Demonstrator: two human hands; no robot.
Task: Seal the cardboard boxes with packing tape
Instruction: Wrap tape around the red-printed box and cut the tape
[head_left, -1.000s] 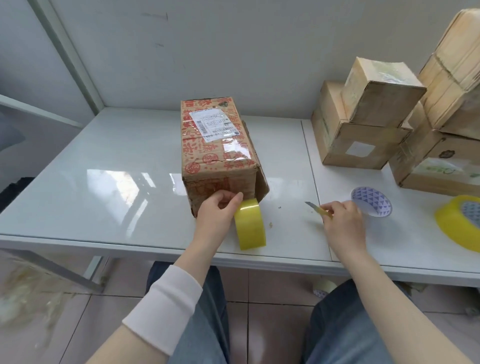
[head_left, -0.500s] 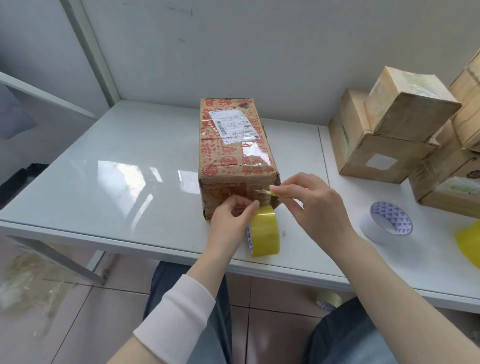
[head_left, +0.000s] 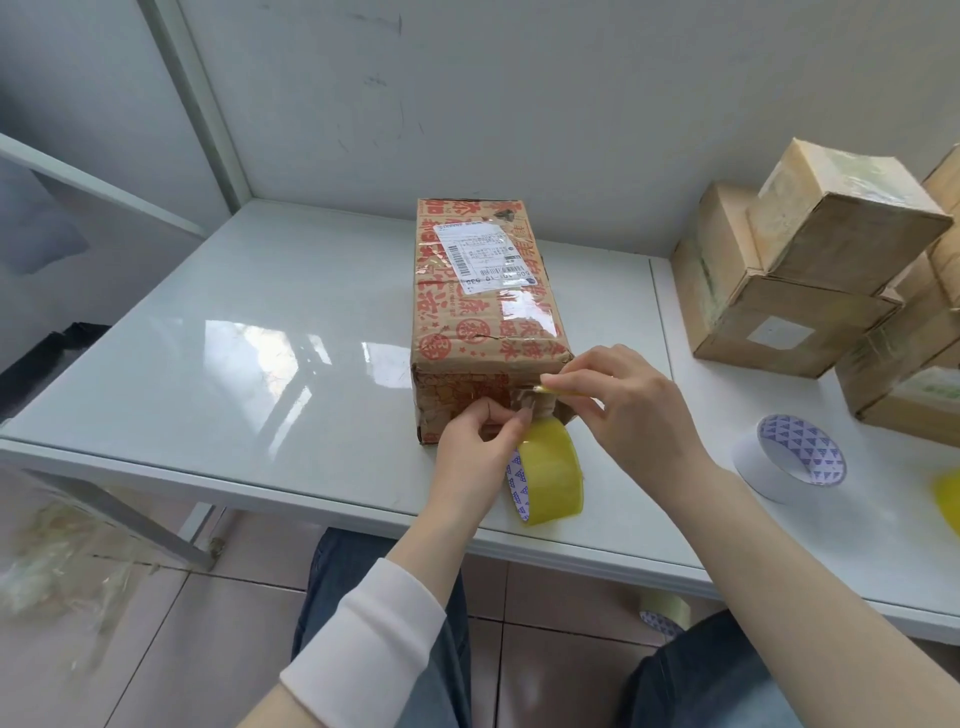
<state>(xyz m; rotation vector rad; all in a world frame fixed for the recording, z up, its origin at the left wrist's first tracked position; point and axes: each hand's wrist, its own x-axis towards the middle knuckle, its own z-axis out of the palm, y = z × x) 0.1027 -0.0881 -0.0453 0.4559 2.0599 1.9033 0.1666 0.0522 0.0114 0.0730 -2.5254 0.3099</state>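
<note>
A long cardboard box (head_left: 483, 306) with red print and a white shipping label lies on the white table (head_left: 249, 364), its near end facing me. A yellow tape roll (head_left: 553, 475) stands on edge against that end. My left hand (head_left: 480, 447) pinches the tape strip against the box end, just above the roll. My right hand (head_left: 628, 410) holds a small yellow cutter (head_left: 550, 389) with its tip at the tape on the box's near right edge.
A stack of taped cardboard boxes (head_left: 810, 275) stands at the right. An almost used-up white tape core (head_left: 792, 457) lies near them, and another yellow roll (head_left: 948, 493) shows at the right edge. One more roll (head_left: 665, 616) lies on the floor under the table.
My right hand came from the table on the right to the box end with the cutter. My left hand stayed pinching the tape at the roll.
</note>
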